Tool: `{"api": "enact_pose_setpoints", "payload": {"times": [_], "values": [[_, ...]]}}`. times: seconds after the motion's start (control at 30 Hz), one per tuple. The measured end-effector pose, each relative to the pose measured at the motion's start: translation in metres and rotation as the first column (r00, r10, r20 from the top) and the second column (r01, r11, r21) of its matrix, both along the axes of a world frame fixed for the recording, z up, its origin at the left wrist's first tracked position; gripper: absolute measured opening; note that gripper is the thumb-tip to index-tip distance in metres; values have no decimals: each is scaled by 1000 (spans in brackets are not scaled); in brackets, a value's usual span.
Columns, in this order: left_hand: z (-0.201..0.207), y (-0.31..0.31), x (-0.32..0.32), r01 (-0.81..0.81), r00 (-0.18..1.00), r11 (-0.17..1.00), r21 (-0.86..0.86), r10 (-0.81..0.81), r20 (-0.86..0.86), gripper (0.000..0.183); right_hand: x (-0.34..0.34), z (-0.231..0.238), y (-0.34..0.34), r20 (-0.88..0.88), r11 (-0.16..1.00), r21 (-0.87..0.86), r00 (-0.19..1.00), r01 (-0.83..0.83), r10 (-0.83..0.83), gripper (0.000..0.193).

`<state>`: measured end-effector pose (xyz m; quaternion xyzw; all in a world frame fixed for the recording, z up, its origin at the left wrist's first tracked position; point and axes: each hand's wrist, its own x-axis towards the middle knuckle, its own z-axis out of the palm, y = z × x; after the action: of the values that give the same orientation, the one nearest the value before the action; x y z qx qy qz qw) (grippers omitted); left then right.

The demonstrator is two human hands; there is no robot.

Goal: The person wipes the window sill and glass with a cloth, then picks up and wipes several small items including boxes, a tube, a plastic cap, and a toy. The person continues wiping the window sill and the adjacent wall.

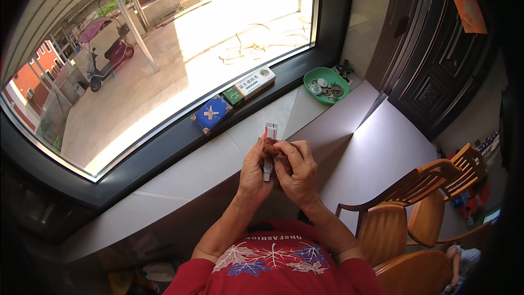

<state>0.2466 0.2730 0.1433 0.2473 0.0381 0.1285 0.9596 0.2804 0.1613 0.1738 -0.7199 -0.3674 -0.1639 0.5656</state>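
Note:
In front of my chest, both hands meet over a slim white tube (271,129) with red and dark markings, like an ointment tube. Its flat end points toward the window; the grey narrow end shows below my fingers. My left hand (252,173) is closed around the tube, thumb along its side. The fingers of my right hand (296,169) are curled and pinched close against the tube's middle. Whatever they grip is hidden in the shadow between the hands.
Beyond my hands runs a pale tiled ledge (185,190) under a dark-framed window. On it are a blue box (212,113), a white and green carton (250,85) and a green bowl (312,78) of small items. Wooden chairs (384,224) stand right; another person (465,259) is at lower right.

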Motion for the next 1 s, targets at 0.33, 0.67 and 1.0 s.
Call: {"api": "enact_pose_setpoints", "payload": {"times": [0.33, 0.67, 1.0], "values": [[-13, 17, 1, -18, 998, 1000, -25, 17, -60, 32, 2, -5, -40, -321, 910, 118, 852, -397, 413, 22], [-11, 13, 8, 17, 1000, 995, -100, -15, 25, 42, 3, 0, 4, -181, 961, 110, 946, -254, 270, 28], [9, 7, 2, 48, 999, 995, -92, -50, -20, 29, 15, -3, -40, -364, 636, 142, 557, -759, 746, 25]]}}
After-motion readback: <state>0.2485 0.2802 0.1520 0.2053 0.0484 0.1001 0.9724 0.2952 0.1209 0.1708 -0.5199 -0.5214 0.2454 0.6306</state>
